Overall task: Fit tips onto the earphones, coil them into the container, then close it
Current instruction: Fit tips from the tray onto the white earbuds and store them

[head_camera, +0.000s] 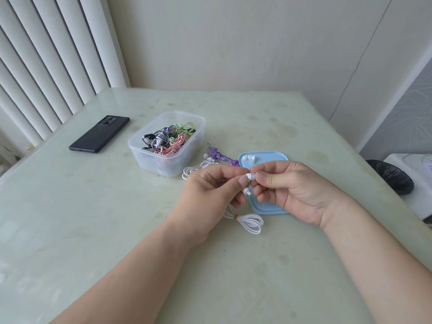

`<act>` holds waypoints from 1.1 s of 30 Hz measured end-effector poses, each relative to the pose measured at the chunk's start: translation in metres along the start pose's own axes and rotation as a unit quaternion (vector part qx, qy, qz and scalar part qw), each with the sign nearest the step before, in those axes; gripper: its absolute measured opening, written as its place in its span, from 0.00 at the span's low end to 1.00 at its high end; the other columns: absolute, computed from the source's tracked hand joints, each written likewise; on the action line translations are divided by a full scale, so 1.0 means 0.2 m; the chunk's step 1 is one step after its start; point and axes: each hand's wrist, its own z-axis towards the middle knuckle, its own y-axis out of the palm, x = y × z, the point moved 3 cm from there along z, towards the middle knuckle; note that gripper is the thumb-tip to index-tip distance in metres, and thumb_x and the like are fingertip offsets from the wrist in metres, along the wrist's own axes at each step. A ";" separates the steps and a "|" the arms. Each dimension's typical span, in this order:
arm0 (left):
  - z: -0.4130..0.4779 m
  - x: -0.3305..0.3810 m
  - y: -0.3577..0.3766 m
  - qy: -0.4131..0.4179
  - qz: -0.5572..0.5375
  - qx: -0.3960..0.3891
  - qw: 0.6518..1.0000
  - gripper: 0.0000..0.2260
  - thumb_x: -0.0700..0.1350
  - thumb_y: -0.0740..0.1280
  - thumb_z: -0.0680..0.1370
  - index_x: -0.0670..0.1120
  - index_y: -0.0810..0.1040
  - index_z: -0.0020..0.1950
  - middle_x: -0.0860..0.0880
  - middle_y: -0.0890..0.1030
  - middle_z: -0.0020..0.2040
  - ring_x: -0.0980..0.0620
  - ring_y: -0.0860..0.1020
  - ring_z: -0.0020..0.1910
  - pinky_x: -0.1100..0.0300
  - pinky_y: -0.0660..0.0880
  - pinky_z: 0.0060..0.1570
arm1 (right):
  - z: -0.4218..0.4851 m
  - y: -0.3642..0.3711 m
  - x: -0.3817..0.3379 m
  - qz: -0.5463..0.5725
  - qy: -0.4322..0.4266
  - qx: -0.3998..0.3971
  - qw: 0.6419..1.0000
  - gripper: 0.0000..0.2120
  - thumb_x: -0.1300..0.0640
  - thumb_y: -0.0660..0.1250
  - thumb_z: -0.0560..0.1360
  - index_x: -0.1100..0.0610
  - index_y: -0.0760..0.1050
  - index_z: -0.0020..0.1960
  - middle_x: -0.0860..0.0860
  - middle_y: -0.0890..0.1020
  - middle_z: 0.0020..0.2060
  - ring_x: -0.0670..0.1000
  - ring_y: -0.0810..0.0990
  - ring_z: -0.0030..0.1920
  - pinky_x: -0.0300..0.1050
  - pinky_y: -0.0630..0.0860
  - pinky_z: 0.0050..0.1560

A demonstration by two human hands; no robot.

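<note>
My left hand (214,187) pinches a white earbud (248,177) of a white pair of earphones; its coiled cable (250,222) hangs down onto the table. My right hand (289,185) pinches a white tip at the earbud's nozzle. A second white earbud (246,191) sticks out below my left fingers. The clear plastic container (168,160) holds several coiled earphones in pink, green and black-white. The blue lid (266,160) lies flat under my hands with two loose white tips (248,157) on it.
A purple pair of earphones (219,155) and another white pair (198,168) lie between the container and the lid. A black phone (99,134) lies at the left. Vertical blinds at far left; a black bag (390,176) beyond the table's right edge.
</note>
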 end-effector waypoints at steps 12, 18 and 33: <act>0.01 0.00 0.00 -0.017 -0.037 0.028 0.999 0.06 0.36 0.71 0.80 0.38 0.83 0.56 0.41 0.85 0.45 0.48 0.82 0.37 0.58 0.80 0.39 | 0.01 0.00 -0.01 -0.033 -0.042 0.039 0.998 0.06 0.65 0.70 0.76 0.66 0.82 0.50 0.59 0.83 0.39 0.53 0.81 0.34 0.42 0.80 0.34; 0.01 0.01 -0.01 -0.043 -0.123 0.047 0.990 0.08 0.32 0.70 0.79 0.36 0.81 0.58 0.40 0.83 0.45 0.47 0.85 0.41 0.58 0.82 0.44 | 0.01 -0.09 -0.08 -0.154 -0.132 0.238 0.950 0.01 0.63 0.73 0.76 0.60 0.84 0.48 0.56 0.84 0.36 0.52 0.80 0.31 0.44 0.74 0.29; 0.01 0.02 -0.01 -0.063 -0.162 0.066 0.982 0.09 0.30 0.69 0.80 0.36 0.80 0.60 0.39 0.84 0.46 0.45 0.86 0.45 0.56 0.83 0.48 | 0.32 -0.04 -0.14 -0.561 -0.017 0.255 0.788 0.08 0.54 0.75 0.72 0.59 0.83 0.41 0.56 0.85 0.40 0.58 0.84 0.44 0.46 0.79 0.41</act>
